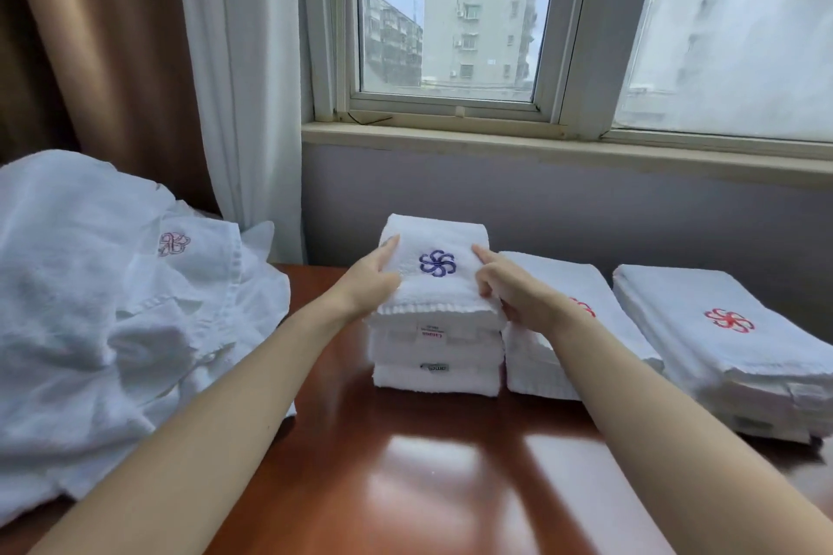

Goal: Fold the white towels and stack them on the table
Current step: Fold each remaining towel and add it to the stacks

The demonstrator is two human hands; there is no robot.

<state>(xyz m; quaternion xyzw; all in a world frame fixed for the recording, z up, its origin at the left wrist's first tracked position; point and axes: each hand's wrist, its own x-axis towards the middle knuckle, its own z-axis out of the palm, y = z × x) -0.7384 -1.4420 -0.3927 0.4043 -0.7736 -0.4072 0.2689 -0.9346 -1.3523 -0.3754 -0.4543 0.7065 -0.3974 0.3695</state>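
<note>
A folded white towel with a blue pinwheel emblem (436, 262) lies on top of a stack of folded white towels (436, 374) on the reddish-brown table (405, 464). My left hand (372, 282) holds the top towel's left edge, thumb on top. My right hand (509, 288) grips its right edge, fingers curled round the side. Two more stacks of folded towels with red emblems stand to the right, one (581, 329) right beside the middle stack and one (739, 338) at the far right. A heap of unfolded white towels (103, 320) lies at the left.
The table stands against a grey wall under a windowsill (541, 144). White and brown curtains (203, 81) hang at the back left, behind the heap. Bare glossy tabletop lies in front of the stacks.
</note>
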